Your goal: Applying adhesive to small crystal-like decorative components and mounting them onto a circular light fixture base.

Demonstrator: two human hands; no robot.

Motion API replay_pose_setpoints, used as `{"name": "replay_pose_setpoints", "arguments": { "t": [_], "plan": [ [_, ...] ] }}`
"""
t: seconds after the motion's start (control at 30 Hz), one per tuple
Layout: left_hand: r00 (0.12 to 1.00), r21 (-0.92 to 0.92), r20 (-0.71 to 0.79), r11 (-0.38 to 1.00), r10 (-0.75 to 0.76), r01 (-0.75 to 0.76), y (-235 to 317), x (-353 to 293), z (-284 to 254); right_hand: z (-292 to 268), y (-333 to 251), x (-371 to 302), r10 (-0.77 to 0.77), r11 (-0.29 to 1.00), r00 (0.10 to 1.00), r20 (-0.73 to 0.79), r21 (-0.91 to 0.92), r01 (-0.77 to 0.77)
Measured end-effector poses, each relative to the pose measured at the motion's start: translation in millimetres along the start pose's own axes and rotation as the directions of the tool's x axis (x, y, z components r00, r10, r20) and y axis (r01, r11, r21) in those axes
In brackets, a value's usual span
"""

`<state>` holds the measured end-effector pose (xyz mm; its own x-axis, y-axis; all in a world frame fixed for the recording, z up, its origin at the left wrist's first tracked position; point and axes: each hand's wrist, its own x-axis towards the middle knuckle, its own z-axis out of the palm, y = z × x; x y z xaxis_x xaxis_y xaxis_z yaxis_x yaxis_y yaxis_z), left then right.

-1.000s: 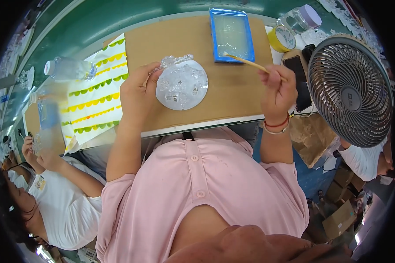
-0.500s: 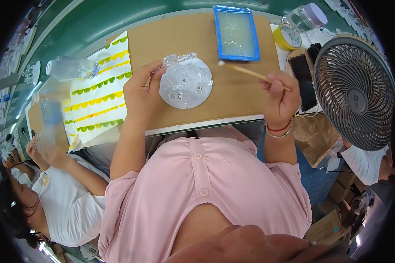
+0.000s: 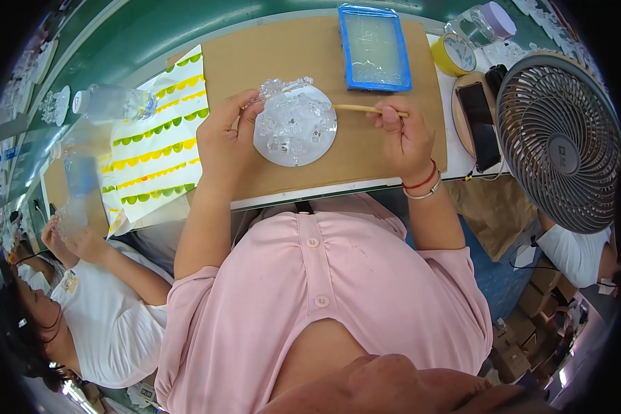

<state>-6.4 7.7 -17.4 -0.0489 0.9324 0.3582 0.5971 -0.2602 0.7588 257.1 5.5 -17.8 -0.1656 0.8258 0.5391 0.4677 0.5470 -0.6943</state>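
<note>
A round white disc (image 3: 307,156) lies on the brown board, heaped with clear, glassy pieces (image 3: 291,123). My left hand (image 3: 229,123) is at the disc's left edge, thumb and fingers closed on a clear plastic piece (image 3: 272,88) at the upper left of the heap. From the right, my right hand (image 3: 401,131) pinches a thin wooden stick (image 3: 357,107). The stick points left, and its far tip reaches the disc's right edge by the clear pieces. Whether the tip touches a piece, I cannot tell.
A blue-rimmed tray (image 3: 375,52) of pale, translucent material sits at the board's back right. Farther right are yellow tape (image 3: 453,55), a clear jar (image 3: 481,26), a phone (image 3: 477,124) and a grey fan (image 3: 559,145). Patterned paper (image 3: 162,131) lies left, near a co-worker (image 3: 110,310).
My right hand has moved left with the stick, bringing its tip from near the blue tray to the disc's edge. My left hand stays nearly in place.
</note>
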Motion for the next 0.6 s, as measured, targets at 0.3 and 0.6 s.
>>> {"name": "replay_pose_setpoints", "arguments": {
  "t": [0.3, 0.6],
  "plan": [
    [1.0, 0.001, -0.012, 1.0, 0.02, -0.02, -1, 2, 1, -7, -5, -11, -0.018, 1.0, 1.0, 0.013, 0.02, 0.017],
    [0.995, -0.102, -0.088, 0.994, -0.046, 0.037, 1, -2, 5, -5, -9, -23, -0.066, 0.998, 0.997, 0.035, 0.003, 0.066]
  ]
}}
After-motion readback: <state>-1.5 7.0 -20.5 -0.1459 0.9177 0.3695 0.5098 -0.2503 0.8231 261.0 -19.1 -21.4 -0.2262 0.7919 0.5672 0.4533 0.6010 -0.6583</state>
